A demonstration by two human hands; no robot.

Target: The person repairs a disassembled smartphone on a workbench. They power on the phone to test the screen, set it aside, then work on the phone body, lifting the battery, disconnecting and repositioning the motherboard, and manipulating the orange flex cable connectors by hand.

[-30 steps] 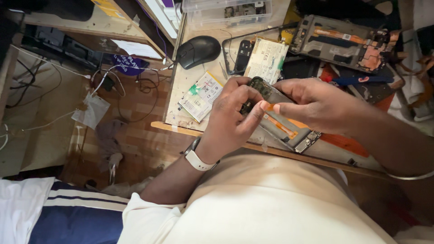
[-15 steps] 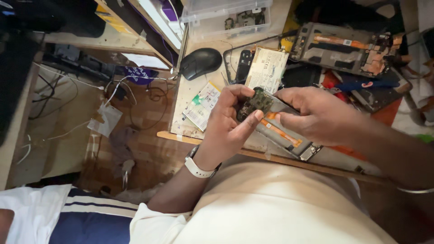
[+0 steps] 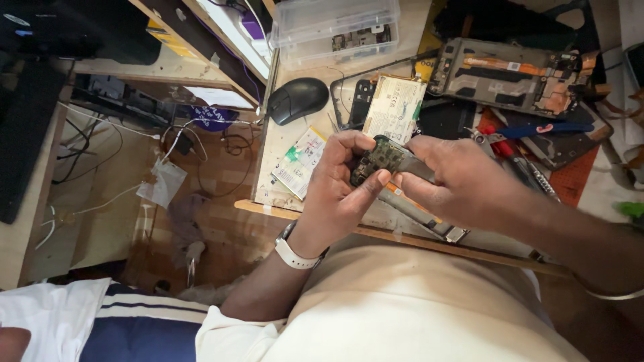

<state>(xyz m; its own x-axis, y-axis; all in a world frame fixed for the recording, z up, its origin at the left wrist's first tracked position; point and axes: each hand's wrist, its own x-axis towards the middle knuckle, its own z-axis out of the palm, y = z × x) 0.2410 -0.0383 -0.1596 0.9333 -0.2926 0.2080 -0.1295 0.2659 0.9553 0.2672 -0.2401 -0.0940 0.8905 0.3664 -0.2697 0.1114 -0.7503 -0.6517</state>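
My left hand (image 3: 339,194), with a white watch on its wrist, grips a small dark green circuit board (image 3: 377,159) between thumb and fingers. From the right, my right hand (image 3: 453,181) pinches the same board's other end. Both hands hover over the front edge of the wooden workbench (image 3: 268,208). Under them lies a long phone frame with an orange flex strip (image 3: 422,218), partly hidden by my hands.
On the bench lie two flat phone batteries (image 3: 300,163) (image 3: 394,107), a black mouse (image 3: 297,99), a clear plastic box (image 3: 335,27), an opened phone chassis (image 3: 513,75), and blue-handled pliers (image 3: 537,129) on a red mat. Cables trail on the floor at left.
The circuit board has been lifted away from the phone frame and now sits between both hands. The view has drifted slightly, and the hands sit a little lower over the bench edge.
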